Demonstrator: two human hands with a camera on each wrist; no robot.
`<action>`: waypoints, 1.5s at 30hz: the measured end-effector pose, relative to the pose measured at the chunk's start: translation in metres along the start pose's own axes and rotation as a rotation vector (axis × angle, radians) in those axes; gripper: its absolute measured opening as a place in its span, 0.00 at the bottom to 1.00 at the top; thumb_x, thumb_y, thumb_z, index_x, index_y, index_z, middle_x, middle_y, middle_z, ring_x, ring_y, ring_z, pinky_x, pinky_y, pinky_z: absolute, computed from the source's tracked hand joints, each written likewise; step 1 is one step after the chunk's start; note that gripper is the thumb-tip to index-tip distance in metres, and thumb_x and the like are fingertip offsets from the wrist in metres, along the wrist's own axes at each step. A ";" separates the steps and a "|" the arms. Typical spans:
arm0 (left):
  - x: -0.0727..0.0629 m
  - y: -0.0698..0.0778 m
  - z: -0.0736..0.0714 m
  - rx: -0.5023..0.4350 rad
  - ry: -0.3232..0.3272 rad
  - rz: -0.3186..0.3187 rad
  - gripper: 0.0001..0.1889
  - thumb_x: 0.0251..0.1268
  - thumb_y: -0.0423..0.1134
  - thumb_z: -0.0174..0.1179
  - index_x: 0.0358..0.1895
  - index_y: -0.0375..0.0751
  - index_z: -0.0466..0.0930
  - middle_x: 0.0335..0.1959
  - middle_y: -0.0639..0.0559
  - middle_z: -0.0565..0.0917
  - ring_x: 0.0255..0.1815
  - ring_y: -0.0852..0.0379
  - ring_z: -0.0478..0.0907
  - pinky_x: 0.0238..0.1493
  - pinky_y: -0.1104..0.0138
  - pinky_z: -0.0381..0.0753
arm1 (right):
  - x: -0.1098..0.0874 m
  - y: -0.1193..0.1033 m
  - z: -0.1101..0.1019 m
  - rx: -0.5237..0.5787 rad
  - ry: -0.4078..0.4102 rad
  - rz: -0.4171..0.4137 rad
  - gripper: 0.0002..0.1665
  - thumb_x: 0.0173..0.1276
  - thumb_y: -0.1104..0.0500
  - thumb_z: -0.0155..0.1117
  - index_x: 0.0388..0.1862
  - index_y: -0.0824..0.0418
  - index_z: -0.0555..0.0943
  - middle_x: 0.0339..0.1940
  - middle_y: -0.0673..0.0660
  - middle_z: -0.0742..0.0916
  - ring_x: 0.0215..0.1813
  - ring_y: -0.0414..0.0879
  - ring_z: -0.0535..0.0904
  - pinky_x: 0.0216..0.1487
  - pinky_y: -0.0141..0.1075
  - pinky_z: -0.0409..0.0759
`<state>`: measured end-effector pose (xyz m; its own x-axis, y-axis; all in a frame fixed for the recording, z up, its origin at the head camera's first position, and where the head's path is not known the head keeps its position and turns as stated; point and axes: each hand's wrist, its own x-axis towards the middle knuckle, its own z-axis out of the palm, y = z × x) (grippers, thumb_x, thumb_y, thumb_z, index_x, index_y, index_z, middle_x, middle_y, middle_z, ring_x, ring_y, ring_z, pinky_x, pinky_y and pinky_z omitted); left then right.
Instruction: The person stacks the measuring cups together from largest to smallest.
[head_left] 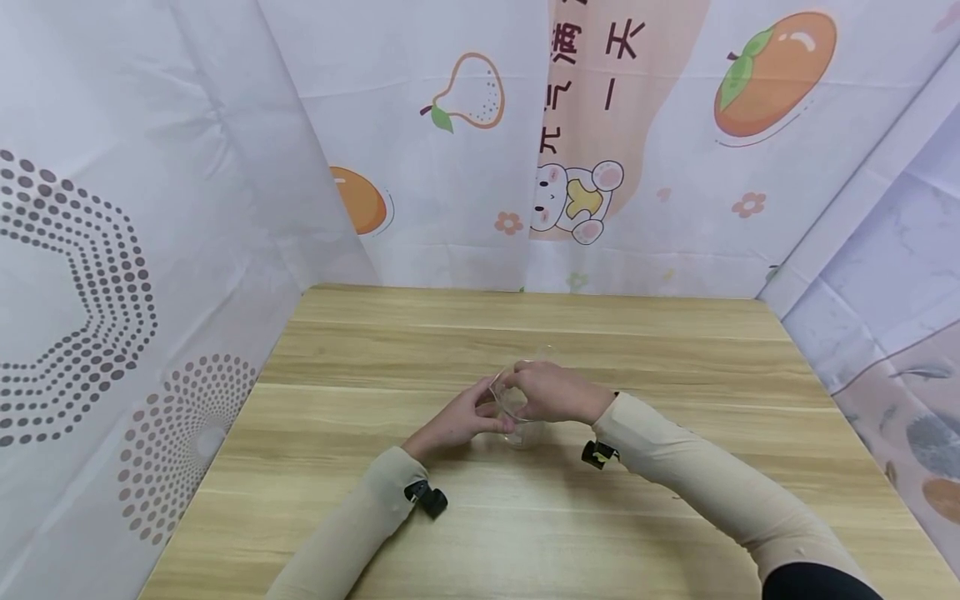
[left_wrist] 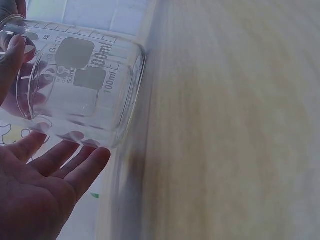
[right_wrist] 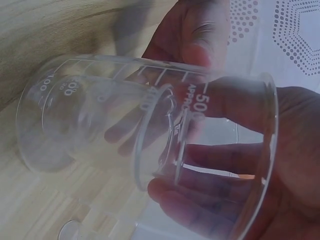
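Note:
A large clear glass beaker (head_left: 519,437) with white volume marks stands over the middle of the wooden table. A smaller glass beaker (left_wrist: 75,100) sits nested inside it, its rim below the larger one's mouth. My left hand (head_left: 461,419) grips the large beaker from the left, fingers (left_wrist: 82,170) along one side and thumb (left_wrist: 11,62) on the other. From the right and above, my right hand (head_left: 558,392) reaches into the large beaker's mouth. Its fingers (right_wrist: 180,205) pinch the smaller beaker at its rim, seen through the glass.
Just behind my right hand, the rim of another clear glass piece (head_left: 547,350) shows. The wooden table (head_left: 360,333) meets printed curtains (head_left: 450,208) at its back and sides.

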<state>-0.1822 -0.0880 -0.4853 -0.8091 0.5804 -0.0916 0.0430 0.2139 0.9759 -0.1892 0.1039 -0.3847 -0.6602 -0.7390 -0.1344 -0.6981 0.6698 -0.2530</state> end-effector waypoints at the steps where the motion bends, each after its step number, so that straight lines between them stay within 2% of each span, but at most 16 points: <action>1: 0.000 0.000 0.000 -0.003 0.000 0.001 0.42 0.61 0.39 0.68 0.76 0.53 0.55 0.75 0.48 0.65 0.74 0.46 0.64 0.71 0.54 0.69 | 0.000 0.000 0.000 -0.003 -0.001 -0.001 0.28 0.56 0.56 0.76 0.55 0.63 0.82 0.48 0.61 0.85 0.47 0.52 0.83 0.51 0.43 0.84; 9: 0.000 0.002 0.000 -0.003 0.004 -0.002 0.41 0.61 0.39 0.68 0.75 0.53 0.56 0.74 0.49 0.65 0.74 0.47 0.65 0.72 0.54 0.68 | 0.001 0.001 0.001 -0.032 0.000 -0.006 0.28 0.56 0.57 0.76 0.56 0.61 0.82 0.48 0.60 0.86 0.48 0.51 0.83 0.52 0.42 0.83; 18: -0.001 0.001 0.000 0.019 -0.002 -0.011 0.41 0.61 0.41 0.68 0.75 0.54 0.55 0.74 0.48 0.65 0.73 0.45 0.66 0.71 0.52 0.70 | 0.002 0.001 0.003 -0.064 0.001 -0.010 0.27 0.54 0.57 0.76 0.54 0.59 0.83 0.45 0.60 0.86 0.44 0.51 0.84 0.50 0.42 0.84; 26: -0.002 0.001 0.001 0.013 0.009 -0.004 0.41 0.61 0.41 0.68 0.75 0.54 0.56 0.73 0.47 0.66 0.72 0.45 0.67 0.70 0.53 0.71 | 0.003 -0.002 0.002 -0.096 0.003 0.004 0.26 0.54 0.59 0.77 0.54 0.59 0.83 0.46 0.59 0.86 0.47 0.52 0.84 0.51 0.42 0.84; 37: -0.002 0.002 0.002 0.010 0.014 0.002 0.41 0.60 0.40 0.69 0.75 0.53 0.57 0.73 0.48 0.67 0.73 0.46 0.66 0.71 0.54 0.70 | 0.006 -0.004 0.005 -0.155 -0.035 0.049 0.26 0.56 0.57 0.76 0.55 0.60 0.82 0.54 0.59 0.85 0.52 0.52 0.84 0.55 0.41 0.83; 45: -0.001 0.001 0.000 0.010 0.007 0.005 0.41 0.60 0.40 0.68 0.75 0.54 0.57 0.72 0.47 0.68 0.72 0.45 0.67 0.71 0.54 0.70 | 0.008 -0.005 0.003 -0.196 -0.050 0.033 0.28 0.57 0.56 0.76 0.57 0.58 0.81 0.49 0.57 0.85 0.48 0.51 0.85 0.51 0.41 0.85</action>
<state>-0.1807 -0.0884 -0.4846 -0.8129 0.5761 -0.0856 0.0525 0.2188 0.9744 -0.1896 0.0945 -0.3870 -0.6726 -0.7158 -0.1878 -0.7202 0.6915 -0.0566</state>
